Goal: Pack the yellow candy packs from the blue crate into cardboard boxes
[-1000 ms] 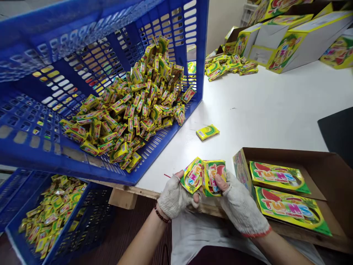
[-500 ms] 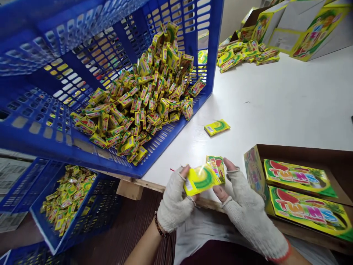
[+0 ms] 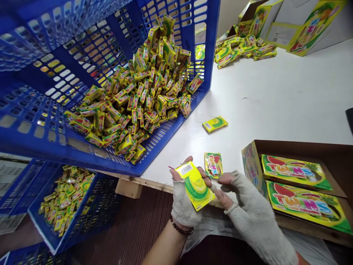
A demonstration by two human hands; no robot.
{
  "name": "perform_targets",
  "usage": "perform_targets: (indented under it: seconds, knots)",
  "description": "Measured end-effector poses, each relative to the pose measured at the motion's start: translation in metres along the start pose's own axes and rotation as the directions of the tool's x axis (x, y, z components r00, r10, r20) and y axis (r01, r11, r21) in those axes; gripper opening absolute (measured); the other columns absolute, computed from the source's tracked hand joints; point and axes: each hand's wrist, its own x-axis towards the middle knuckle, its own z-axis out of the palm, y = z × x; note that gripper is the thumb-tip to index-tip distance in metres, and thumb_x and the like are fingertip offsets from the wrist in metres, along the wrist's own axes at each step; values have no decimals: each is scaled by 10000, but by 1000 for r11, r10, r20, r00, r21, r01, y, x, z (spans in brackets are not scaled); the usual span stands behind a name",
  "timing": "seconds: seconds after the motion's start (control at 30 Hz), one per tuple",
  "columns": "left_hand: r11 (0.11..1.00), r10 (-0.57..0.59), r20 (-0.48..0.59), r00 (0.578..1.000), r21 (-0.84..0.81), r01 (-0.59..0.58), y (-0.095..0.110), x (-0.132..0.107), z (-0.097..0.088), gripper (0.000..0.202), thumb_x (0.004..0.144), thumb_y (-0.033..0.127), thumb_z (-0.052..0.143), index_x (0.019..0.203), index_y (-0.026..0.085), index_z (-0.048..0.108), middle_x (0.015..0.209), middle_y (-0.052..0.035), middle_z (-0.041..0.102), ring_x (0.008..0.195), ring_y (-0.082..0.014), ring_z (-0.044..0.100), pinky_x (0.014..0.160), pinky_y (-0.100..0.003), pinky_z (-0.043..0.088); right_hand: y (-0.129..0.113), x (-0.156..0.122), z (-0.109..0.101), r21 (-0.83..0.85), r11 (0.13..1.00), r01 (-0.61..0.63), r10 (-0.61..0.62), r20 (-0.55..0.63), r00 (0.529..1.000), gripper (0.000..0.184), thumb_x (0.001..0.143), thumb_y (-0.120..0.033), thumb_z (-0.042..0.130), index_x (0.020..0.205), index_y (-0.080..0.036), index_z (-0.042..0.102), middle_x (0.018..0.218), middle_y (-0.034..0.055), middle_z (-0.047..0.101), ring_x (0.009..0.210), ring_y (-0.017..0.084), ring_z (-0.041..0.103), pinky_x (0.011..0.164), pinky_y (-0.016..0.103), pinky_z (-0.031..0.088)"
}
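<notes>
My left hand (image 3: 186, 200), in a white fingerless glove, grips a flat yellow-and-green packet (image 3: 197, 187). The packet is tilted, its barcode toward the top, and fingertips show past its right edge. Close to that edge is my right hand (image 3: 248, 208), also gloved, with thumb and fingers apart; I cannot tell whether a fingertip touches the packet. Just beyond both hands, a small TWINS packet (image 3: 213, 164) lies face up on the white table (image 3: 264, 106). Farther back rests another yellow packet (image 3: 215, 124), its barcode side up.
A tilted blue crate (image 3: 165, 141) spills over with small packets (image 3: 140, 95) on the left. On the right stands an open carton (image 3: 252, 162) holding two TWINS boxes (image 3: 295, 171). Loose packets (image 3: 245, 48) and cartons (image 3: 314, 27) sit at the back. Below left is another filled crate (image 3: 62, 235).
The packet in my left hand has turned from lying sideways to a steeper tilt, its barcode now at the top. My right hand has shifted slightly away from the TWINS packet on the table.
</notes>
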Motion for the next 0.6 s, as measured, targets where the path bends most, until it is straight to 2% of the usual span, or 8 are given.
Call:
perform_targets:
  seconds: [0.07,0.13,0.2,0.3,0.4,0.5,0.6]
  knots:
    - [997,-76,23,997,-22,76,4,1,3,802,693,836,615,1258,270,565,789,-21,661,599,-175,626,624,-356,544,-1,4,-7,-118,980,157,-164,-50,985,229,873,-424,625,997,-235,661,1028,88,695,966,248,679,823,380,579]
    - [994,-107,29,994,-28,108,6,0,7,801,661,835,646,1211,255,594,792,-36,680,623,-197,648,633,-366,545,-5,9,-13,-129,966,226,-225,18,974,222,898,-403,605,1036,-249,687,1095,79,691,1060,246,663,903,379,555]
    - [992,-111,22,994,-49,112,6,-3,11,765,625,799,715,1122,223,635,814,-53,691,754,-239,687,723,-389,555,-9,14,-17,-94,982,166,-155,114,981,229,919,-410,572,1046,-254,682,1072,61,697,1025,229,673,864,354,561]
    - [993,-113,42,993,-33,114,3,-7,16,713,593,746,784,1030,196,663,884,-75,704,923,-272,682,865,-405,533,-12,22,-20,-65,998,-18,32,217,976,251,883,-475,584,945,-236,628,910,37,682,848,212,667,714,329,559]
    - [989,-145,83,986,22,144,-1,-9,15,715,585,747,787,1018,192,663,905,-68,698,870,-240,668,850,-384,524,-12,27,-22,-61,990,-123,136,302,943,270,814,-496,629,835,-237,556,775,1,625,727,189,614,619,302,516]
    - [990,-125,95,988,74,118,-6,-11,10,696,633,770,737,1015,196,647,889,-56,686,788,-203,647,806,-363,520,-14,30,-21,-40,984,-173,176,365,914,224,781,-438,619,765,-238,519,761,-6,618,689,170,589,580,278,489]
    - [988,-49,106,993,152,33,-12,-10,5,650,699,771,682,1002,198,633,891,-50,680,737,-178,626,786,-352,518,-18,29,-15,-38,984,-173,176,337,925,193,753,-399,604,714,-238,506,712,-12,601,616,155,561,536,269,475]
